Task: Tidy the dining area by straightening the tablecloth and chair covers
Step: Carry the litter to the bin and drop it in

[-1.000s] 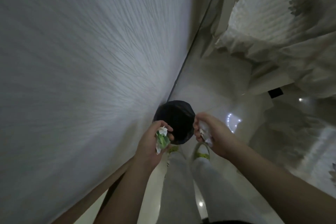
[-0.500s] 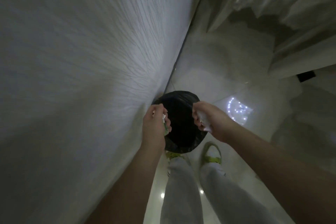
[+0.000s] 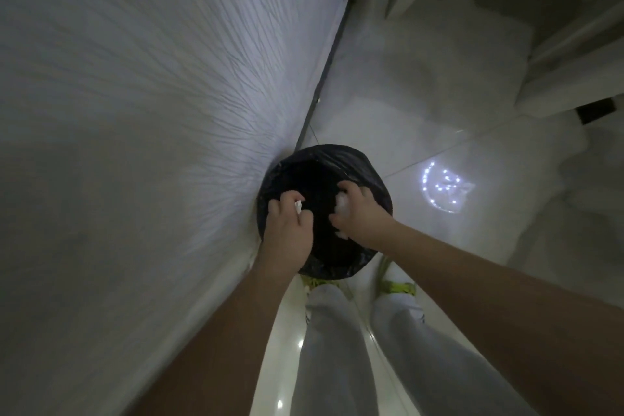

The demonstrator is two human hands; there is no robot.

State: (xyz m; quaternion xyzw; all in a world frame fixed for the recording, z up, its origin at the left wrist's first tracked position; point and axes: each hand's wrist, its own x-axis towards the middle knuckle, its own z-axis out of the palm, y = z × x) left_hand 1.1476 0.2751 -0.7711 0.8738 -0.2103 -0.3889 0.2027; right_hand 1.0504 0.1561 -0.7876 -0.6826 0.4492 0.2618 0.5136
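A round bin lined with a black bag (image 3: 341, 154) stands on the floor against the wall, right in front of my feet. Both hands hover over its dark opening. My left hand (image 3: 288, 231) grips a small crumpled scrap (image 3: 298, 207), white at its visible tip. My right hand (image 3: 361, 216) holds a wad of white tissue (image 3: 342, 204). A cloth-draped piece of furniture (image 3: 574, 54) shows at the upper right, blurred.
A white textured wall (image 3: 152, 111) fills the left half of the view. Glossy white floor tiles (image 3: 422, 118) reflect a ring of small lights (image 3: 442, 187). My legs in light trousers and yellow-trimmed shoes (image 3: 398, 287) stand just behind the bin.
Both hands have moved forward and down from in front of the bin to directly over its opening, still holding the scraps. The camera has tipped down and come closer to the bin.
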